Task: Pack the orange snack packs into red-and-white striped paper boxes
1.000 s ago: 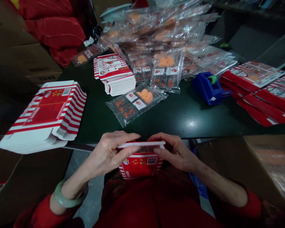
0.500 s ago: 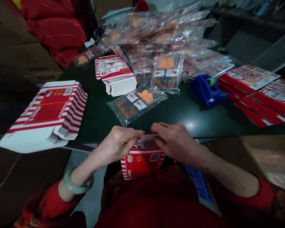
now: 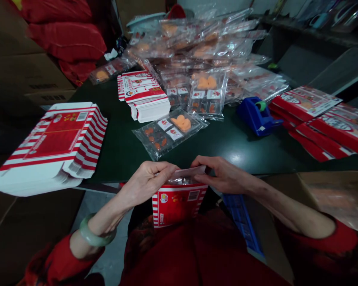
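Upright against my lap, in front of the table's near edge, is a red-and-white striped carton [image 3: 177, 204] with its top open. Clear plastic wrapping [image 3: 181, 180] shows inside its mouth. My left hand [image 3: 152, 176] pinches the left end of the carton's pale top flap [image 3: 188, 171]. At the flap's right end, my right hand [image 3: 219, 172] has thumb and fingers closed around the edge. Beyond my hands a clear pack with orange and brown pieces [image 3: 171, 129] lies flat on the table.
Flattened striped cartons [image 3: 59, 137] are stacked at the left, with a stack of printed cards [image 3: 144, 95] behind. A heap of clear packs [image 3: 203, 51] fills the back. A blue tape dispenser [image 3: 258, 115] stands right of centre, beside red window boxes [image 3: 325, 119] on the dark green table [image 3: 116, 163].
My right hand has shifted slightly right along the flap, and more of the pale flap shows between my hands. The whole view has tilted a little.
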### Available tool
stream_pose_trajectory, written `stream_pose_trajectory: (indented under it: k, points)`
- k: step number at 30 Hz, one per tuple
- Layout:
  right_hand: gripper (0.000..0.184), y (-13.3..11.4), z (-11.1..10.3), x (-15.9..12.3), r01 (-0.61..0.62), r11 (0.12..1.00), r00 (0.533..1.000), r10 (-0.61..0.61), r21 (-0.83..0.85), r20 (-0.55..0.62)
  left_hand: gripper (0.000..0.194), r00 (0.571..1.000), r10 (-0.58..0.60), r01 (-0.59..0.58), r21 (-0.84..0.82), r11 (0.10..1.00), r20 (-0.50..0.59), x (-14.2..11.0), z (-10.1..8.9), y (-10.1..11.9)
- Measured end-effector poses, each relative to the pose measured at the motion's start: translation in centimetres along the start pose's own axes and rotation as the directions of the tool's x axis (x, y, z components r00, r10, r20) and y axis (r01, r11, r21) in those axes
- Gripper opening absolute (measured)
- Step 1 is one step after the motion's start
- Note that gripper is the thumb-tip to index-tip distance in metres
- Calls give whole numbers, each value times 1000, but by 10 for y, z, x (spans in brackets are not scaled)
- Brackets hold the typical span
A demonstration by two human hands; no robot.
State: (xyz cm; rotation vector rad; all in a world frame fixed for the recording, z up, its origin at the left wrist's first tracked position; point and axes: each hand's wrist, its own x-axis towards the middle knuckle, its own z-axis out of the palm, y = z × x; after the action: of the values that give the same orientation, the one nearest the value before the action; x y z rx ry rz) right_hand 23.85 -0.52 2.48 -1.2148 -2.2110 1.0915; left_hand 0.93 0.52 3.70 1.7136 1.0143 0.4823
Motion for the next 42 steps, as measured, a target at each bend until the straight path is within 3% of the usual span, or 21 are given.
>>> stream_pose_trajectory:
  k: [2, 4, 8, 12, 14, 17, 20, 22, 24, 28, 33, 37, 42]
  points:
    - [26, 10, 4, -9, -43, 918, 999, 37, 394, 23, 38, 997, -69, 73, -100, 992, 36, 1, -1, -2]
    - [32, 15, 16, -14, -80, 769, 989, 139, 634, -44, 35, 991, -108, 119, -153, 981, 78, 2, -2, -3]
    - [25, 10, 50, -8, -13, 535, 899, 376, 845, -225, 31, 988, -85, 95, -71, 993, 125, 3, -7, -1]
    - [15, -1, 75, 3, 89, 374, 853, 451, 923, -264, 31, 993, -17, 1, 131, 991, 116, 0, -13, 1]
    - [15, -5, 81, 4, 110, 421, 852, 426, 900, -303, 30, 993, 5, -24, 164, 986, 116, -2, -14, 1]
    - [19, -7, 89, 1, 111, 588, 819, 403, 801, -409, 29, 989, 61, -92, 239, 967, 137, -3, -12, 2]
    - [26, -5, 102, -4, 183, 679, 711, 408, 711, -573, 30, 974, 106, -157, 253, 955, 202, -2, -10, 1]
    - [24, -3, 112, -7, 243, 713, 635, 396, 658, -663, 34, 971, 95, -133, 168, 977, 219, -2, -10, -2]
    - [17, 0, 120, -9, 278, 751, 590, 359, 599, -723, 37, 974, 55, -72, 73, 995, 218, -2, -10, -7]
    - [6, 1, 123, -10, 340, 796, 587, 236, 500, -774, 37, 981, 57, -67, 46, 997, 185, -4, -11, -13]
    - [14, 4, 119, -12, 268, 915, 563, 105, 301, -820, 37, 976, 144, -169, 159, 973, 161, -8, -13, -14]
    - [16, 6, 118, -13, 258, 953, 563, -15, 159, -827, 36, 959, 183, -235, 245, 941, 215, -6, -18, -3]
    - [9, 0, 115, -14, 222, 959, 570, 21, 178, -821, 36, 927, 233, -351, 459, 816, 295, 6, -18, 20]
